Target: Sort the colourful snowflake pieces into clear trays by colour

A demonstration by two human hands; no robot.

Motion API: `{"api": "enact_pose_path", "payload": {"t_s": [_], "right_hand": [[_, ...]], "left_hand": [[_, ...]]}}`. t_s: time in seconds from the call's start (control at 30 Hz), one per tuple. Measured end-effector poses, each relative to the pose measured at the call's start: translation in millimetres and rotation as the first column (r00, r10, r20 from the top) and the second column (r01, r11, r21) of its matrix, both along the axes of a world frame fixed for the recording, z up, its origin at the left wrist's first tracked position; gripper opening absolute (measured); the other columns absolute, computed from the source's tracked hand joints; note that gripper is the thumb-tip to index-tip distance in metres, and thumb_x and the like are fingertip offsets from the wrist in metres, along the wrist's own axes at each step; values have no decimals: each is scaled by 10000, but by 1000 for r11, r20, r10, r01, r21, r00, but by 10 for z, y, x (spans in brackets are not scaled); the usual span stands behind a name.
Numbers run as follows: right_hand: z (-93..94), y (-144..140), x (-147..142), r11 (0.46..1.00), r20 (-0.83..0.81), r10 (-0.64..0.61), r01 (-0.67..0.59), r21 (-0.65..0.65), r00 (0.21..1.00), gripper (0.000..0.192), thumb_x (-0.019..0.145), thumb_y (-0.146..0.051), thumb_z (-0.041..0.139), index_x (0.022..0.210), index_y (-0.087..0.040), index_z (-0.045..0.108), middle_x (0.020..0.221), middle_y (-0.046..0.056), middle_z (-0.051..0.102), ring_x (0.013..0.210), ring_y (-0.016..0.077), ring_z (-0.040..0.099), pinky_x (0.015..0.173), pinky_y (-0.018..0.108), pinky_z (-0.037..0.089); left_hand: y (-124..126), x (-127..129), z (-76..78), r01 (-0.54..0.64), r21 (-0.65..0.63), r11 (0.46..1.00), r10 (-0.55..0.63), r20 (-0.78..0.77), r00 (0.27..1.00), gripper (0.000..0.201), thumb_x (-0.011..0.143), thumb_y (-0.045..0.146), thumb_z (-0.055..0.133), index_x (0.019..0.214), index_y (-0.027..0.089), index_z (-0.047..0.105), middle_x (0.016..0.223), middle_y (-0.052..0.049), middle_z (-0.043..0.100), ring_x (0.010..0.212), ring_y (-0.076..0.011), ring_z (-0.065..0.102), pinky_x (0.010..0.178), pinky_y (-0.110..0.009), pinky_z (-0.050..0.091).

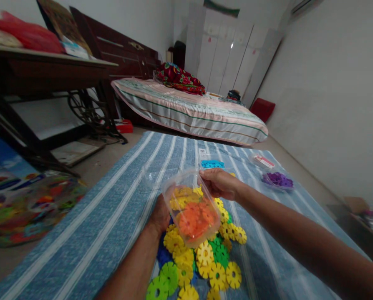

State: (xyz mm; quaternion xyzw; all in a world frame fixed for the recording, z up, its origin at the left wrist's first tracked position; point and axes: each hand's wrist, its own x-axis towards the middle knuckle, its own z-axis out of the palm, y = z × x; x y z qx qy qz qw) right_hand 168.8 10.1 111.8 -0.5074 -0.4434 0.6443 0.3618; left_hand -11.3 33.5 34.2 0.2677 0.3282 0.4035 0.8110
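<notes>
while the striped blue mat [89, 233] runs far toward the bed [189, 110], it leaves wide free floor on the left, up to the dark table [33, 71], and a bare strip on the right along the wall. both hands hold a clear plastic container [191, 206] tilted above a pile of yellow, green and blue discs [202, 262] at the near middle of the mat. the left hand [160, 216] grips its near left side, fingers mostly hidden behind the plastic. the right hand [219, 183] closes on the far right rim, thumb on top. orange and yellow discs lie inside. far right, a container of purple pieces [277, 180] stands well apart. the toy bag [30, 204] on the left is blurred, and both forearms are cut off.
</notes>
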Motion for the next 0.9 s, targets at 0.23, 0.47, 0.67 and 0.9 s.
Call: {"api": "enact_pose_path", "payload": {"t_s": [0.23,0.47,0.67,0.9], "right_hand": [[-51,-36,83,997,-164,-35,46,63,986,354,834,-500,594,719,-167,553,456,-39,529,309,72,410,270,166,192],[321,-32,621,909,-30,-270,266,321,962,338,761,-502,651,750,-178,557,462,-47,525,356,84,452,330,165,287],[535,63,1564,658,365,-634,228,717,681,536,768,-687,596,643,-168,550,534,14,580,409,92,473,377,183,351],[-77,98,2046,923,919,-384,-59,381,-85,282,937,-320,481,836,-160,689,877,76,706,798,176,651,677,229,446]], "left_hand": [[-28,2,66,83,-38,996,-83,21,996,397,793,412,644,1076,135,675,833,-102,748,769,-263,721,702,-353,595],[50,18,-125,-45,29,999,47,-70,996,381,694,404,736,942,119,685,832,-99,753,756,-267,721,694,-346,582],[79,-1,-162,-37,87,995,49,-142,989,422,645,389,779,963,128,684,884,-99,755,767,-270,717,706,-344,571],[49,-6,-87,-48,96,994,62,-142,988,411,605,365,799,931,141,689,904,-86,756,845,-273,715,734,-319,564]]}}
